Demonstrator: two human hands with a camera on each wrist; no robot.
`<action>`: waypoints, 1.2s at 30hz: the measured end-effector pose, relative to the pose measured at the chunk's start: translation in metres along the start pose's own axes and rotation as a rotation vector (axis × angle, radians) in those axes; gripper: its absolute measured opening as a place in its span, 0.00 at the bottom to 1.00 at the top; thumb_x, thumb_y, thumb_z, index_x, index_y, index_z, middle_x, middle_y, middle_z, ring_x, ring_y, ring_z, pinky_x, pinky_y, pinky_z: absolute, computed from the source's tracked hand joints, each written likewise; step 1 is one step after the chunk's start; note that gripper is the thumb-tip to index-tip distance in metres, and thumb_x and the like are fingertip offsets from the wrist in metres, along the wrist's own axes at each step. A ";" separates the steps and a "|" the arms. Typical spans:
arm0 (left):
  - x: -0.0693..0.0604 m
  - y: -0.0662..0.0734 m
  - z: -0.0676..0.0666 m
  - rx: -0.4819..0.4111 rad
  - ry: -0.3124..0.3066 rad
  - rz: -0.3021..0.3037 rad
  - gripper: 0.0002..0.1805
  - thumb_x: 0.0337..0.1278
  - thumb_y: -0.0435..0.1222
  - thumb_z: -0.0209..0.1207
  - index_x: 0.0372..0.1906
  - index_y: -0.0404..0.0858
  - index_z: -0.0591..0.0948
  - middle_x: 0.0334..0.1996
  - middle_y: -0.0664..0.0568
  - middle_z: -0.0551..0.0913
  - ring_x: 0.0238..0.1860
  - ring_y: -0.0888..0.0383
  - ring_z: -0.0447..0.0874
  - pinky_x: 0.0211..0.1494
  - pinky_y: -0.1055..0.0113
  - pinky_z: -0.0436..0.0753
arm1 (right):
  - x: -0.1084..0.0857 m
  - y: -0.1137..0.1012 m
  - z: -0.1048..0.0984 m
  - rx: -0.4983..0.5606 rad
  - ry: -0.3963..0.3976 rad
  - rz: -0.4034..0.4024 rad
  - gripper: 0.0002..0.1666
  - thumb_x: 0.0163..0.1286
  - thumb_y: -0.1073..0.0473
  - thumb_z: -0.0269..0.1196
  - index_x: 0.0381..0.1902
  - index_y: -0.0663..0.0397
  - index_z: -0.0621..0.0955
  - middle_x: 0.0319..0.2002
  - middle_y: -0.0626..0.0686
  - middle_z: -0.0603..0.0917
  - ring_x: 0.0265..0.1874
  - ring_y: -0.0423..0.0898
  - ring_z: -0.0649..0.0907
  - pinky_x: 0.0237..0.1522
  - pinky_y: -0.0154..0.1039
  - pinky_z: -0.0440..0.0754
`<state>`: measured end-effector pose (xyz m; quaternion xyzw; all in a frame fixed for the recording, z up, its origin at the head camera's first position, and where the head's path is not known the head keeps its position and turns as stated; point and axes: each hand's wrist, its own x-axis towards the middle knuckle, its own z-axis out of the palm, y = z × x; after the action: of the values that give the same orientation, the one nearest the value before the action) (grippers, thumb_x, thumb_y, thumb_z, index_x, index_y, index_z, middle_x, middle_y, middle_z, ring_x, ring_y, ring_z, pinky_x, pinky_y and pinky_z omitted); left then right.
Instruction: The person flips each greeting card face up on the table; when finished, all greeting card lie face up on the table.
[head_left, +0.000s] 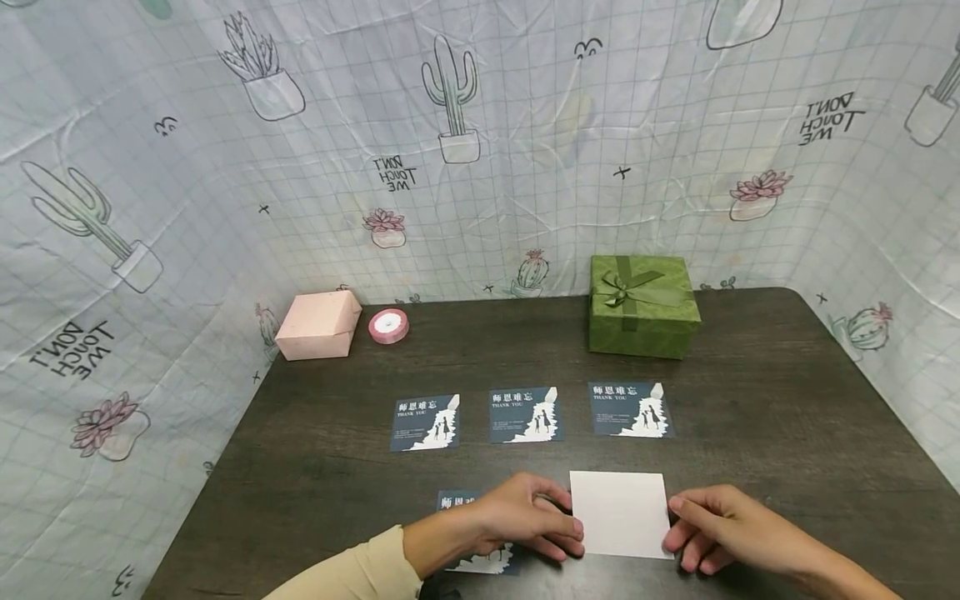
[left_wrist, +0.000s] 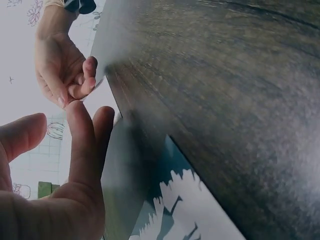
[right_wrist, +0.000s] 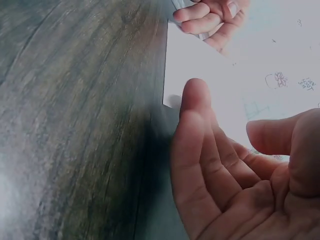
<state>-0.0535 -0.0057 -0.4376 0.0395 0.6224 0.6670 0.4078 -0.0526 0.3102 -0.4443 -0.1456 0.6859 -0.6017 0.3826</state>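
Note:
A blank white card (head_left: 621,514) lies on the table between the two hands. At its left edge is the left hand (head_left: 528,517), its fingertips touching or very near the card. The right hand (head_left: 731,529) is at the card's right edge, fingers near its lower right corner. In the left wrist view, the left hand's fingers (left_wrist: 82,145) reach forward with the thumb held apart. In the right wrist view, the right hand's fingers (right_wrist: 195,150) are extended, the thumb also apart. Beneath the left forearm, a blue THANK YOU card (head_left: 480,560) is partly hidden.
Three blue THANK YOU cards, left (head_left: 425,422), middle (head_left: 525,415) and right (head_left: 630,410), form a row ahead. Farther back are a pink box (head_left: 315,327), a pink ribbon roll (head_left: 388,326) and a green gift box (head_left: 641,312). A printed curtain (head_left: 480,167) surrounds the dark table (head_left: 315,467).

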 end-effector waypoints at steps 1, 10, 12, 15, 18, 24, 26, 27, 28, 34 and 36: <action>0.000 0.000 0.000 0.004 0.002 0.004 0.14 0.59 0.27 0.64 0.48 0.32 0.74 0.37 0.35 0.88 0.36 0.53 0.90 0.35 0.67 0.87 | 0.000 0.000 0.000 -0.001 0.003 0.006 0.25 0.83 0.56 0.43 0.47 0.76 0.77 0.38 0.58 0.87 0.30 0.42 0.86 0.30 0.38 0.85; -0.006 0.005 -0.003 -0.002 0.024 0.108 0.10 0.59 0.26 0.62 0.45 0.27 0.77 0.38 0.34 0.88 0.38 0.49 0.90 0.38 0.66 0.87 | 0.000 -0.012 -0.002 -0.028 0.049 0.022 0.29 0.84 0.52 0.39 0.53 0.73 0.77 0.46 0.59 0.87 0.38 0.48 0.87 0.38 0.43 0.85; -0.008 0.009 -0.004 0.017 0.028 0.146 0.10 0.60 0.25 0.60 0.45 0.25 0.79 0.38 0.33 0.87 0.39 0.46 0.90 0.38 0.65 0.87 | -0.001 -0.017 -0.002 -0.039 0.082 0.003 0.31 0.85 0.51 0.37 0.56 0.74 0.76 0.47 0.60 0.86 0.39 0.50 0.87 0.39 0.44 0.86; -0.013 0.015 -0.006 0.034 0.026 0.194 0.11 0.62 0.23 0.57 0.48 0.23 0.79 0.40 0.29 0.86 0.43 0.39 0.88 0.38 0.65 0.87 | -0.003 -0.024 0.002 -0.082 0.143 -0.036 0.30 0.84 0.52 0.38 0.56 0.74 0.76 0.46 0.61 0.86 0.40 0.50 0.88 0.40 0.45 0.86; -0.016 0.019 -0.007 0.059 0.020 0.230 0.11 0.64 0.24 0.55 0.47 0.23 0.81 0.40 0.28 0.85 0.44 0.36 0.87 0.38 0.64 0.87 | -0.002 -0.026 0.008 -0.173 0.201 -0.079 0.24 0.83 0.53 0.45 0.52 0.69 0.80 0.42 0.58 0.87 0.37 0.48 0.88 0.38 0.44 0.86; -0.015 0.015 -0.008 0.256 0.049 0.295 0.08 0.64 0.30 0.61 0.43 0.28 0.84 0.31 0.40 0.88 0.30 0.52 0.89 0.36 0.59 0.87 | 0.002 -0.020 0.018 -0.353 0.280 -0.155 0.15 0.75 0.53 0.59 0.49 0.60 0.81 0.34 0.47 0.86 0.30 0.42 0.85 0.30 0.38 0.82; -0.014 0.012 -0.009 0.348 0.054 0.323 0.08 0.62 0.30 0.63 0.42 0.30 0.84 0.29 0.46 0.88 0.27 0.61 0.87 0.35 0.62 0.87 | 0.004 -0.017 0.020 -0.397 0.307 -0.202 0.14 0.73 0.54 0.62 0.49 0.59 0.81 0.33 0.46 0.87 0.29 0.41 0.84 0.29 0.37 0.82; -0.013 0.010 -0.010 0.383 0.055 0.334 0.08 0.61 0.30 0.64 0.42 0.30 0.84 0.29 0.48 0.88 0.26 0.64 0.86 0.34 0.64 0.87 | 0.005 -0.016 0.022 -0.419 0.319 -0.227 0.14 0.72 0.54 0.62 0.49 0.58 0.81 0.33 0.45 0.87 0.29 0.41 0.85 0.29 0.36 0.82; -0.013 0.009 -0.010 0.421 0.058 0.346 0.08 0.60 0.30 0.65 0.42 0.31 0.84 0.30 0.50 0.88 0.26 0.66 0.86 0.33 0.67 0.86 | 0.005 -0.014 0.023 -0.441 0.330 -0.256 0.13 0.72 0.55 0.63 0.49 0.57 0.81 0.33 0.44 0.87 0.29 0.40 0.85 0.29 0.36 0.82; -0.007 0.003 -0.009 0.606 0.109 0.351 0.07 0.55 0.30 0.68 0.39 0.36 0.84 0.25 0.60 0.86 0.23 0.73 0.82 0.29 0.75 0.82 | 0.012 -0.002 0.028 -0.551 0.340 -0.399 0.13 0.69 0.59 0.65 0.50 0.53 0.80 0.27 0.38 0.84 0.22 0.34 0.80 0.24 0.32 0.78; -0.005 0.001 -0.007 0.654 0.121 0.334 0.07 0.53 0.29 0.69 0.37 0.38 0.84 0.22 0.61 0.84 0.20 0.73 0.80 0.26 0.76 0.80 | 0.014 0.001 0.029 -0.588 0.332 -0.427 0.14 0.69 0.59 0.66 0.51 0.54 0.80 0.26 0.36 0.82 0.21 0.31 0.78 0.22 0.31 0.76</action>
<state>-0.0546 -0.0146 -0.4359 0.2294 0.8105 0.4912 0.2218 -0.0413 0.2808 -0.4497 -0.2889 0.8356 -0.4612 0.0750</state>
